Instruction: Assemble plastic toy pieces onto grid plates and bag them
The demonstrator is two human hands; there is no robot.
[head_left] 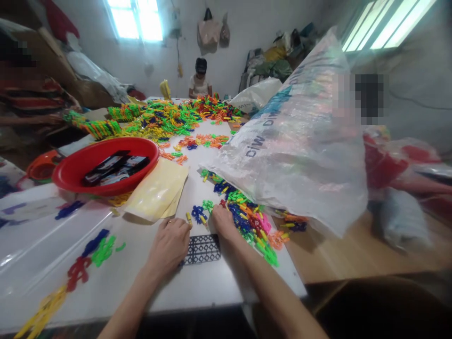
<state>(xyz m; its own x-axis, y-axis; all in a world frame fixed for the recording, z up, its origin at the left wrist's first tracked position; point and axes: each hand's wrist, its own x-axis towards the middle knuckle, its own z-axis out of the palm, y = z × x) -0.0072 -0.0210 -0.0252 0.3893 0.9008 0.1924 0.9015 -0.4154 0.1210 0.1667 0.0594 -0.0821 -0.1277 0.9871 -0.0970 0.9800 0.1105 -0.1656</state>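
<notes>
A black grid-like plastic tray (203,248) lies on the white table between my two hands. At its left edge, my left hand (172,239) rests with the fingers curled; what they hold, if anything, is hidden. My right hand (223,220) is beyond the tray's far right corner with its fingers drawn together beside a small red piece (222,203) and a green plastic figure (208,205); its grip is too small to make out. Left of it lie a dark blue plastic figure (198,213) and a short yellow piece (189,218).
A mixed pile of coloured plastic figures (243,219) spreads right of my right hand, under a large white plastic sack (293,155). A red basin (106,188) holding dark packages stands left, near a yellow sheet (158,188). Co-workers sit around the table beside a bigger heap (169,115).
</notes>
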